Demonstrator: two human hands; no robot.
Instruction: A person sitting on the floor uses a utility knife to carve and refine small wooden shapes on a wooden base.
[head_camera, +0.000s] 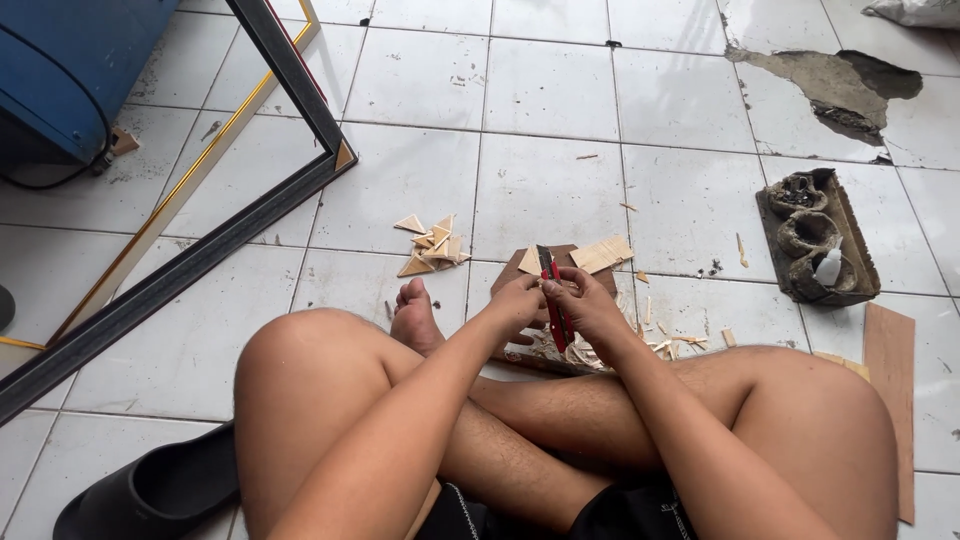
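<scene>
Sitting cross-legged on a white tiled floor, the person brings both hands together in front of the shins, over a brown board that lies flat on the tiles. The right hand is closed around a red and black utility knife, whose blade end points away from the body; the left hand meets it from the other side, fingers pinched at the knife's shaft, though whether a small piece is caught between them cannot be told. A pale rectangular wood piece rests on the far right corner of the board, and thin shavings are scattered just right of the hands. A little heap of triangular wood offcuts lies near the bare foot, left of the board. A dark picture frame with gold trim stretches across the left side, beside a blue machine. To the right sits a grimy tray holding a small white bottle, with a thin plywood strip beside the right knee. A black sandal lies at the lower left.
</scene>
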